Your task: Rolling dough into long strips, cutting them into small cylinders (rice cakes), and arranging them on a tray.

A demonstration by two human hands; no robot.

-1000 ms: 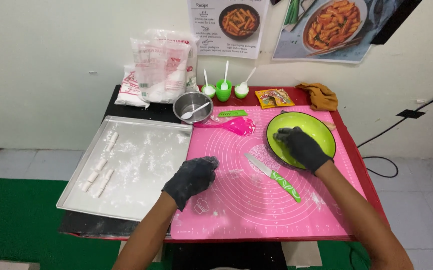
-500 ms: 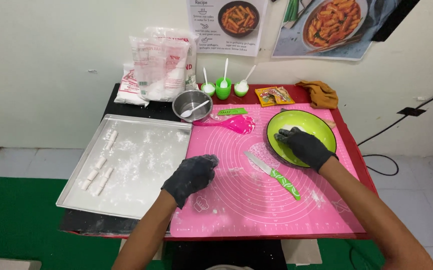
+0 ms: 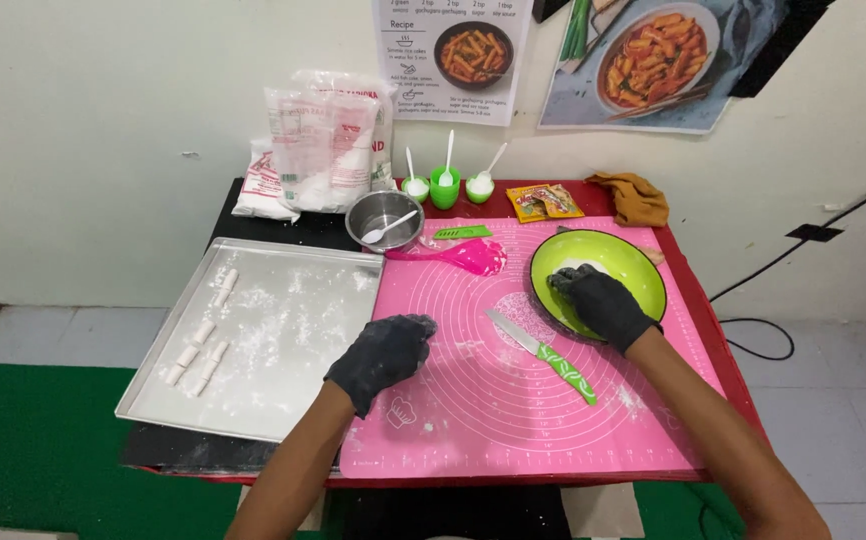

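Observation:
Both my hands wear black gloves dusted with white flour. My left hand (image 3: 385,354) rests palm down on the pink silicone mat (image 3: 513,400), near its left edge, fingers curled loosely with nothing visibly in it. My right hand (image 3: 598,302) reaches into the green bowl (image 3: 643,270) and its fingers close on a lump of white dough (image 3: 581,266) inside. A green-handled knife (image 3: 541,354) lies on the mat between my hands, blade pointing up-left.
A floured metal tray (image 3: 283,340) at the left holds several short white dough sticks (image 3: 198,352). Behind are a steel bowl with a spoon (image 3: 384,222), a pink spatula (image 3: 463,255), three small green cups (image 3: 444,188), flour bags (image 3: 318,150), a packet (image 3: 545,201) and a brown cloth (image 3: 631,198).
My right hand has shifted slightly leftward and deeper into the green bowl onto the dough. My left hand has stayed in place on the mat.

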